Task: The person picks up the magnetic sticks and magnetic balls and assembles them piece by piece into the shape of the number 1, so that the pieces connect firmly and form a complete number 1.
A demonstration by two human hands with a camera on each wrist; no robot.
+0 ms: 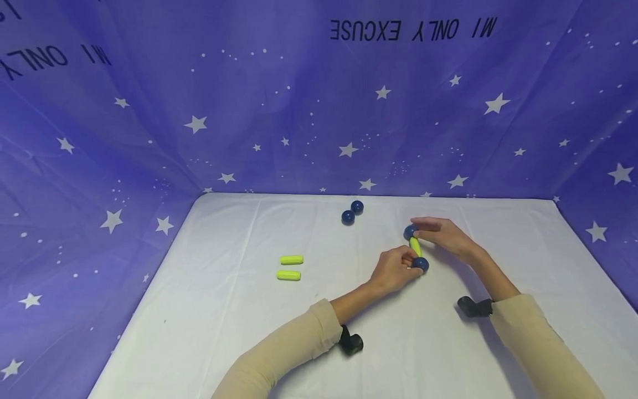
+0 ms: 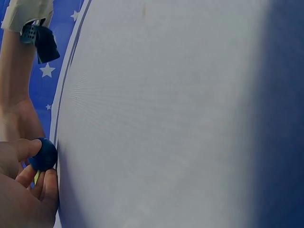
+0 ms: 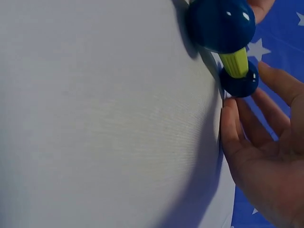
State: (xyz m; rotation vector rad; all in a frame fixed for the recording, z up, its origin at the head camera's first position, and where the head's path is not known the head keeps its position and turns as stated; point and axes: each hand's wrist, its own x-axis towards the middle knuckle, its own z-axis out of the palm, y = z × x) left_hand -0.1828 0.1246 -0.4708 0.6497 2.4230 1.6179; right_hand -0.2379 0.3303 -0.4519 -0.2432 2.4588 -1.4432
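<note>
From my seat far away, I see a person's left hand (image 1: pixel 394 270) with its thumb and fingers bent in a pinch on a shiny, round, dark blue ball (image 1: pixel 422 265), the near one. The gap is just as wide as the ball. The right hand (image 1: pixel 445 235) is curved round a second shiny, round, dark blue ball (image 1: pixel 410 231), the far one, with thumb and fingers set wide. I cannot tell how hard it holds.

A short, bright yellow-green stick with ridges (image 1: pixel 416 247) sits between these two balls, over the right part of the white cloth-covered table (image 1: pixel 224 332). Its ends meet the balls, but I cannot tell how deep they go. The left fingers hide some of it from me.

In my left wrist view, the left hand is cut off by the edge, and only a sliver of yellow peeks out between the fingers. In my right wrist view, the near ball looks big and its top is cut off. Just a bit of the left hand pokes out behind it.

Two more dark blue balls (image 1: pixel 348 217) sit near the back edge, very close together; I cannot tell if they touch. Two more yellow-green sticks (image 1: pixel 288 275) lie apart on the left, side by side.
</note>
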